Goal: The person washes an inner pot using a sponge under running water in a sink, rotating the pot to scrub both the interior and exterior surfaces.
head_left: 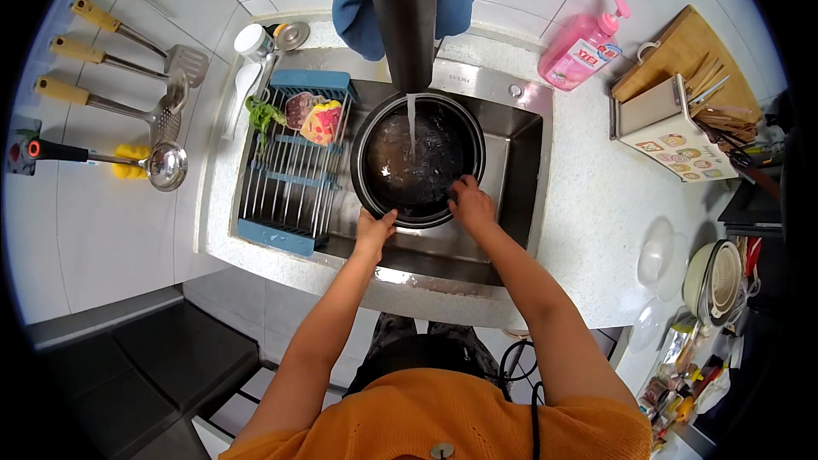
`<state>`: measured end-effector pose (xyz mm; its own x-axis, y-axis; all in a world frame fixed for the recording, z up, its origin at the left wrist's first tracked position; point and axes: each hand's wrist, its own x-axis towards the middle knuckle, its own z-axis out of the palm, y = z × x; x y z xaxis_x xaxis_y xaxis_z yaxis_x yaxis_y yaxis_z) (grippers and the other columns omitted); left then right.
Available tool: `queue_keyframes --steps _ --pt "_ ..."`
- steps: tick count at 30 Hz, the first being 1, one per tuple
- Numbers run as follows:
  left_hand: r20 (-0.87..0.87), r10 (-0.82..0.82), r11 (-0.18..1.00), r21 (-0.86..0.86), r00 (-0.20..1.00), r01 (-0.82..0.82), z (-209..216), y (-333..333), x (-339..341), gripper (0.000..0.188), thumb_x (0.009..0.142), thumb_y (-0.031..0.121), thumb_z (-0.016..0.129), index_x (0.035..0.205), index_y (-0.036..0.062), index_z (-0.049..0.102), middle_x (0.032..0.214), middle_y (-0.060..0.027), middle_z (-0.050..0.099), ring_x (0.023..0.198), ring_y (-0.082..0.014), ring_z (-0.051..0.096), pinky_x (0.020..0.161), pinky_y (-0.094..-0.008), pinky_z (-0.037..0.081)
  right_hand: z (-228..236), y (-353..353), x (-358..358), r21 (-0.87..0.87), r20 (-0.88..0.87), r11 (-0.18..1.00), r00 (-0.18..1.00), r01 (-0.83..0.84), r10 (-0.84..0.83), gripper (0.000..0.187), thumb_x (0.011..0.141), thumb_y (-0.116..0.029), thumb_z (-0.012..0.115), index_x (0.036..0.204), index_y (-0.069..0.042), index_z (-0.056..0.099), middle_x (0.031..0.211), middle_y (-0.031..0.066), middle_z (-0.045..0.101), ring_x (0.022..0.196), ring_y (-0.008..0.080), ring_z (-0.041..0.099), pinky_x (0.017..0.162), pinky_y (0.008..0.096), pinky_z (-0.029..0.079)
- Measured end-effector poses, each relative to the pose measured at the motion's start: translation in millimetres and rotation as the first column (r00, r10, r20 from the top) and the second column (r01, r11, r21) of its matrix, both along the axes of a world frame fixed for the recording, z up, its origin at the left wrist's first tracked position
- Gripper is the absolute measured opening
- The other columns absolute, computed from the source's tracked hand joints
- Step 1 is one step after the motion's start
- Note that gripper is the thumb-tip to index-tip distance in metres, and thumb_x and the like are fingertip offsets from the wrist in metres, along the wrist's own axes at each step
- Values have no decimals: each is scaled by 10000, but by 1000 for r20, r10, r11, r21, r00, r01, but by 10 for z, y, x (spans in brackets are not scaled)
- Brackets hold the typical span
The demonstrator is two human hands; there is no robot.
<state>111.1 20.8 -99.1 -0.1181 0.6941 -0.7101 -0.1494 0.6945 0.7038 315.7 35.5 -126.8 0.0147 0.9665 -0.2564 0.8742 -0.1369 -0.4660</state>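
Observation:
A round dark pot (358, 158) stands in the steel sink (504, 140) with water inside it. From the black faucet (402, 25) a thin stream of water (412, 123) runs into the pot. My left hand (375, 233) holds the pot's near left edge, thumb up against the rim and its other fingers mostly hidden below. At the near right edge, my right hand (471, 206) grips the rim with its fingertips reaching over to the inner side. Part of the pot's far rim is hidden behind the faucet.
A blue-ended drying rack (277, 237) spans the sink's left side, bearing a pink-and-yellow sponge (322, 123) and green leaves (266, 113). A pink pump bottle (579, 51), cutting board (660, 47) and utensil holder (673, 132) stand right. Ladles and spatulas hang on the left wall.

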Motion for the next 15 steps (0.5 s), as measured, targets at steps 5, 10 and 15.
queue_keyframes --steps 5,10,15 --pt "-72 40 930 366 997 -11 45 -16 -76 210 775 28 557 949 -4 445 824 -64 546 633 -124 541 434 -235 522 104 -45 -36 -104 -15 987 992 -124 123 296 719 -280 608 964 -126 545 1061 107 491 842 326 567 728 415 466" --pt "-432 127 870 480 893 109 -1 44 -509 187 765 105 574 778 -5 424 645 -6 397 555 -74 346 461 -228 316 397 -115 -243 -198 -158 920 937 -338 310 376 748 -411 544 962 -103 557 891 150 593 844 317 573 723 413 457" --pt "-492 192 838 532 849 119 -19 -49 -539 233 761 143 595 779 -14 423 607 -6 368 564 -83 314 478 -238 292 452 -134 -410 -312 -214 816 873 -487 439 423 739 -469 536 920 -92 599 822 163 612 826 327 578 741 411 448"
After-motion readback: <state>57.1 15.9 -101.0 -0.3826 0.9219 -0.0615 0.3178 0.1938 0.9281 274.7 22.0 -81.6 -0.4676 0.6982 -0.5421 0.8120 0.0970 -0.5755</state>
